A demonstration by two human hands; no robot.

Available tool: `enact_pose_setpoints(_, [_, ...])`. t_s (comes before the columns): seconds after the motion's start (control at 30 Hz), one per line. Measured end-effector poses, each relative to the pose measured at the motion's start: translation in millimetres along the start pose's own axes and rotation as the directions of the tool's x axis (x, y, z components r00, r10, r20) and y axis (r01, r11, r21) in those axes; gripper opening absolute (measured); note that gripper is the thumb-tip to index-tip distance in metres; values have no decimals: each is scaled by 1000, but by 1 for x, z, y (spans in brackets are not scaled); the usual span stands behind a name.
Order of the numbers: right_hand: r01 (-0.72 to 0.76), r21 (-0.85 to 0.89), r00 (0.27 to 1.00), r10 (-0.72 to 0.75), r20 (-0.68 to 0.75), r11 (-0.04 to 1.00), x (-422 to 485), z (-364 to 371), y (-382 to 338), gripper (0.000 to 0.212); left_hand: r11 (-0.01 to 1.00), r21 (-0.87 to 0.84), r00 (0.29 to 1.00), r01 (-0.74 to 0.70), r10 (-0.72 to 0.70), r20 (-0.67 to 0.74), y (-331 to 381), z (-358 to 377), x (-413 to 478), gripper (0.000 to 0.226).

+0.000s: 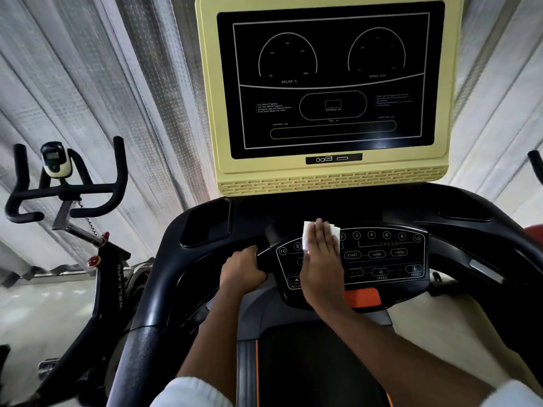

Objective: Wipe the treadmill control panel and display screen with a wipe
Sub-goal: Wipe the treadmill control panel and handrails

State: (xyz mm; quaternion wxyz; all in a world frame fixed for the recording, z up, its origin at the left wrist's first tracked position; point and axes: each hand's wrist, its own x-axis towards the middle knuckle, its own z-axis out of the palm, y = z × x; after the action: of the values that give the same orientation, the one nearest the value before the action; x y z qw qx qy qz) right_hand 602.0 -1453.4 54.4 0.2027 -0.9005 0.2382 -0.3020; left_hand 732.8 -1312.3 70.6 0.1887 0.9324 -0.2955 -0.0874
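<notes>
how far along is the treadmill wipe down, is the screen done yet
Done: nothing I can confirm; no wiped area shows. In hand: the right hand presses the white wipe flat on the control panel, incline side; the left hand grips the handlebar. Left: likely the speed keys and the display screen.

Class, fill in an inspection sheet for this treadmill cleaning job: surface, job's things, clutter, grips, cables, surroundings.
Surface: black treadmill control panel with printed buttons, below the display.
Job's things: white folded wipe lies flat on the panel's middle; dark display screen sits in a yellow housing.
Clutter: nothing seen.
Grips: right hand is flat, pressing the wipe; left hand is curled round the black inner handlebar.
Cables: a coiled cable on the bike.
Surroundings: black exercise bike to the left; pale ribbed wall behind.
</notes>
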Motion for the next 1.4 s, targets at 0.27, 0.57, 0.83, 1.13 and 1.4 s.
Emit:
enact_pose_setpoints(0.27, [51,24,997,-52,54,998,1,-5,12,60,1000,-19,1000,-6,6,-6,-1,1,0,21])
enact_pose_setpoints(0.57, [-51,-51,998,49,-32,997,-3,-13,18,61,1000,-25,1000,7,-7,-5,0,0,-1,22])
enact_pose_setpoints(0.83, [-120,-60,991,116,-64,991,2,-24,38,58,1000,-17,1000,21,-21,4,2,-1,-1,24])
enact_pose_setpoints(1.13, [-143,-70,989,140,-44,987,18,-38,60,61,999,3,999,40,-40,21,1,-1,0,26])
enact_pose_setpoints(1.4, [-107,-82,993,104,-50,991,14,-45,77,60,999,-1,999,44,-44,22,2,-1,0,28])
